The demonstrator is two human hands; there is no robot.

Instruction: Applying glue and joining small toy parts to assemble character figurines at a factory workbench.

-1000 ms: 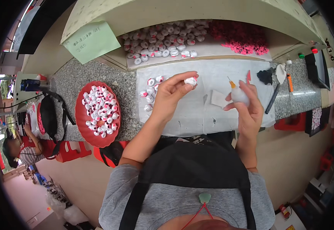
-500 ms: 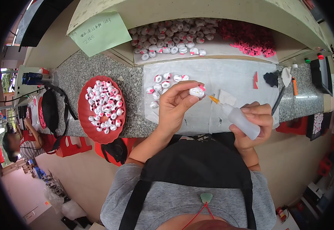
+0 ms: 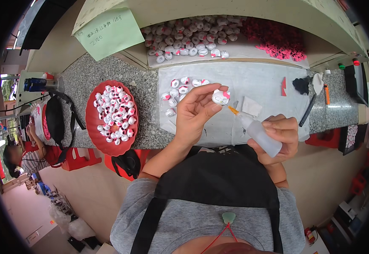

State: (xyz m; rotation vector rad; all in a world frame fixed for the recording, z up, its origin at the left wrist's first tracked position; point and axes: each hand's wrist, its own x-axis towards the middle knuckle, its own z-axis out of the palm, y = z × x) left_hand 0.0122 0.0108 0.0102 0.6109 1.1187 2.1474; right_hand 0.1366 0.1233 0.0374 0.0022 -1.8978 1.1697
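Between thumb and fingers, my left hand (image 3: 197, 109) pinches a small white cat-head figure (image 3: 220, 97) with a pink bow, its face turned toward me. My right hand (image 3: 279, 136) grips a translucent squeeze bottle (image 3: 262, 136), tilted so its thin tip with an orange-yellow collar (image 3: 233, 110) points up and left at the figure. A small gap seems to part tip and figure. Several similar white-and-pink pieces (image 3: 174, 93) lie on the white paper sheet (image 3: 218, 127) left of and behind my left hand.
A red scalloped bowl (image 3: 92, 137) of white-and-pink pieces stands left. More pieces (image 3: 193, 38) and pink parts (image 3: 281, 48) fill the shelf behind. A folded white tissue (image 3: 252, 106), dark cloth (image 3: 301, 85) and orange marker (image 3: 327, 95) lie right. Far left, another person (image 3: 34, 156) sits.
My left hand has turned the cat-head figure so its face and pink bow show more. The bottle has shifted slightly left and down, its tip now just below the figure.
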